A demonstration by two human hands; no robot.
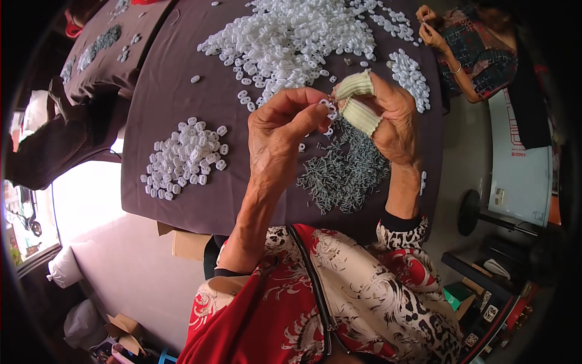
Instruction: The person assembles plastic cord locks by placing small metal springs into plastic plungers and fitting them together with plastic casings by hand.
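Observation:
A small white plastic piece with two holes (328, 109) is pinched between the thumb and forefinger of my left hand (276, 130). My right hand (394, 118) wears pale green knitted covers (361, 115) on its thumb and a finger. Its fingertips are closed right beside the white piece; whatever they grip is too small to make out. Below both hands lies a pile of small grey screws (345, 170) on the dark tablecloth (163, 91). Beyond them spreads a big heap of similar white pieces (291, 42).
A smaller pile of white pieces (185, 158) sits at the left, another cluster (409, 79) at the right. Across the right corner, a person's hands (430, 30) work close together. A second dark-covered table (115, 54) stands far left. A cardboard box (188, 244) shows under the near edge.

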